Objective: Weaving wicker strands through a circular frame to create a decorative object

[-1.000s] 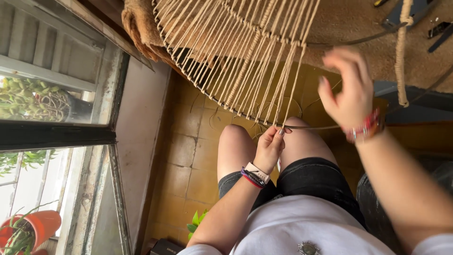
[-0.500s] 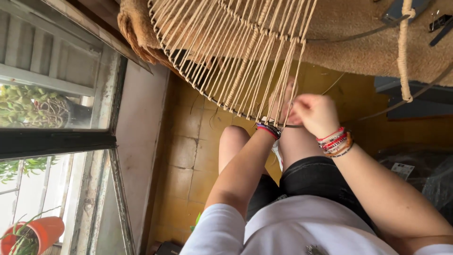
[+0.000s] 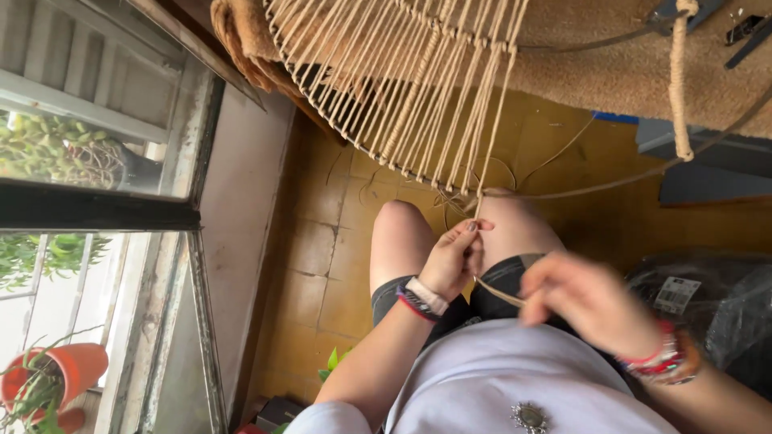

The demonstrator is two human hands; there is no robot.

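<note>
Tan cord (image 3: 494, 293) runs slantwise from my left hand (image 3: 454, 259), fingers pinched shut on it under the woven strands (image 3: 418, 88), down to my right hand (image 3: 591, 301). Right fingers (blurred) seem curled around its lower end.

At the top of the frame the woven cords (image 3: 418, 96) look like matt, rough natural fibre, tan and slightly fuzzy. The mat (image 3: 611, 72) behind them is coarse and bristly. The floor tiles (image 3: 322, 265) below are worn, dull ochre ceramic. At lower left sits a smooth orange pot (image 3: 68, 374); at right, glossy black plastic wrap (image 3: 716, 305).
</note>
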